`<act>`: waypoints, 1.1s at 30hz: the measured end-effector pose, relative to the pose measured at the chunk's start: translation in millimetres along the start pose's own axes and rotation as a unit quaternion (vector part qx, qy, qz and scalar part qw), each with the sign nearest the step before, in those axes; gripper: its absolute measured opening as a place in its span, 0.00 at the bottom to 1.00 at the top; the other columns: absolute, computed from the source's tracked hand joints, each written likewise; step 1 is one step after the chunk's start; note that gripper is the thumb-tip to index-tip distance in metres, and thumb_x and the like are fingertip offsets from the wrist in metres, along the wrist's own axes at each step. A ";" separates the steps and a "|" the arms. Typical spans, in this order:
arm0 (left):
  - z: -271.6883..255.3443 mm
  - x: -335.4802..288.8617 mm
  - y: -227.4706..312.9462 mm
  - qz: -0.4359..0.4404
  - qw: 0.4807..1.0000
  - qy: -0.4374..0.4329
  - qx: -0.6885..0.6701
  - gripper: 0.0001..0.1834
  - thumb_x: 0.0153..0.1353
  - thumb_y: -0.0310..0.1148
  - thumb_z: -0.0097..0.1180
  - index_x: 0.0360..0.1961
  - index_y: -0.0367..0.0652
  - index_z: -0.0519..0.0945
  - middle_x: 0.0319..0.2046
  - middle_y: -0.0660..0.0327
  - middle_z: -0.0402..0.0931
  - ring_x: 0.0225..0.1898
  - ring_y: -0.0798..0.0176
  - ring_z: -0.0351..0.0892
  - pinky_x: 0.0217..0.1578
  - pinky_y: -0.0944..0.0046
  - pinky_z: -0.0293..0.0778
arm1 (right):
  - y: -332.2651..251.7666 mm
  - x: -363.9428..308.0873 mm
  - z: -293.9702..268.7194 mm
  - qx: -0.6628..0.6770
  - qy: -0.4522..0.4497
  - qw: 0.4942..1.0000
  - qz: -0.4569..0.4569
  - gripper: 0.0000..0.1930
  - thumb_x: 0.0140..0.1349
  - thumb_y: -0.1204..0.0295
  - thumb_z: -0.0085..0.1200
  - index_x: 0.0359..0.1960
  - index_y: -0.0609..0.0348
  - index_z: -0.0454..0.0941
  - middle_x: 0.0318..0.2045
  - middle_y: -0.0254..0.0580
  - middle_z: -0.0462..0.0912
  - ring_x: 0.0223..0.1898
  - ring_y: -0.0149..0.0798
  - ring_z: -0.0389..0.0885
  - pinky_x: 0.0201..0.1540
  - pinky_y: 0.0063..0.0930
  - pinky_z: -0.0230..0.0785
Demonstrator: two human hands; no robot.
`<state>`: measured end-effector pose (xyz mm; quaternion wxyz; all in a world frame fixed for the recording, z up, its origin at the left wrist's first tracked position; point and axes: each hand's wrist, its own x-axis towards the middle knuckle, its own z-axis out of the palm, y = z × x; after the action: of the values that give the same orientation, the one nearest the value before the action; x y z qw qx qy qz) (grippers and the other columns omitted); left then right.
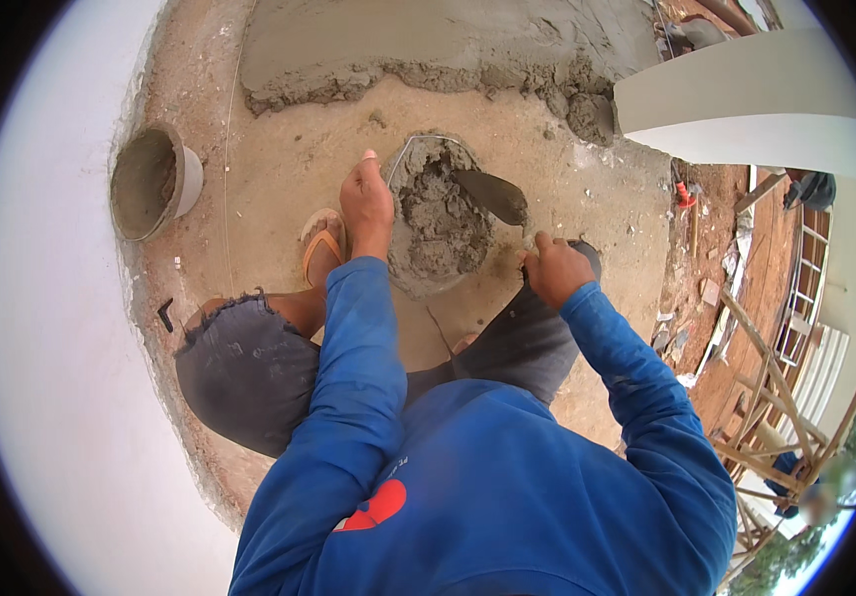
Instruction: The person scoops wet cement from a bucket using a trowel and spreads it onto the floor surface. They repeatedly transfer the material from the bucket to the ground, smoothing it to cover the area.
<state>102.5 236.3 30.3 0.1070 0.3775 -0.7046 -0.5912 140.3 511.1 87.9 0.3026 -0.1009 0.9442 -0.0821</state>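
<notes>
My right hand (559, 270) is closed around the handle of a trowel (492, 197). Its dark blade tilts over a round bucket (414, 276) of wet grey mortar (438, 219), the tip at the mix. A thin wire handle (400, 159) lies along the bucket's far left rim. Against the left side of the bucket is my left hand (366, 209), fingers curled and thumb pointing away from me. What those fingers grip is hidden. The bucket stands on the floor between my feet.
Fresh mortar (448, 40) covers the far floor with a ragged edge. A second bucket (145, 184) lies tipped near the white wall (50, 298) at left, beside a taut string (227, 169). Right are a white column (756, 104), wooden trestles (776, 397) and another person (790, 482).
</notes>
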 end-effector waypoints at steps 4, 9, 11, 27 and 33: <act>11.9 -1.9 -8.0 0.010 0.999 -0.015 -0.037 0.28 0.67 0.49 0.44 0.19 0.34 0.69 0.17 0.57 0.64 0.24 0.61 0.63 0.29 0.55 0.61 | 10.9 40.8 58.2 0.087 -0.030 0.995 -0.034 0.25 0.66 0.52 0.49 0.42 0.68 0.75 0.34 0.66 0.81 0.40 0.64 0.81 0.44 0.50 0.73; 8.1 0.7 0.6 -0.029 0.999 0.028 -0.032 0.29 0.67 0.51 0.44 0.26 0.30 0.73 0.22 0.56 0.69 0.29 0.61 0.67 0.34 0.58 0.64 | -9.2 16.0 58.7 0.291 -0.138 0.946 0.039 0.27 0.65 0.51 0.50 0.37 0.70 0.77 0.27 0.62 0.81 0.35 0.61 0.82 0.43 0.47 0.72; 5.2 3.3 -0.5 -0.053 0.997 0.032 -0.050 0.29 0.67 0.51 0.44 0.29 0.29 0.75 0.24 0.57 0.71 0.31 0.62 0.68 0.36 0.59 0.65 | -18.5 0.8 43.9 0.346 -0.188 0.916 0.077 0.27 0.65 0.51 0.50 0.39 0.71 0.77 0.26 0.57 0.81 0.31 0.55 0.82 0.39 0.45 0.73; -9.0 40.6 -42.1 -0.097 0.991 -0.027 -0.092 0.30 0.68 0.50 0.38 0.29 0.31 0.79 0.28 0.56 0.77 0.31 0.62 0.72 0.37 0.62 0.67 | -45.6 0.4 98.6 0.560 -0.181 0.808 0.033 0.22 0.68 0.54 0.51 0.30 0.65 0.73 0.20 0.38 0.75 0.19 0.32 0.75 0.21 0.31 0.68; -9.4 37.9 -33.1 -0.106 0.981 -0.042 -0.159 0.30 0.67 0.52 0.41 0.30 0.31 0.77 0.27 0.60 0.72 0.31 0.63 0.68 0.35 0.60 0.64 | -45.4 -9.8 90.2 0.632 -0.191 0.751 0.027 0.20 0.70 0.56 0.50 0.30 0.64 0.73 0.19 0.38 0.74 0.18 0.32 0.75 0.20 0.29 0.66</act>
<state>95.3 203.8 -8.5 0.0721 0.4030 -0.5615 -0.7191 207.5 461.1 30.7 0.4738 0.1248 0.6019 -0.6306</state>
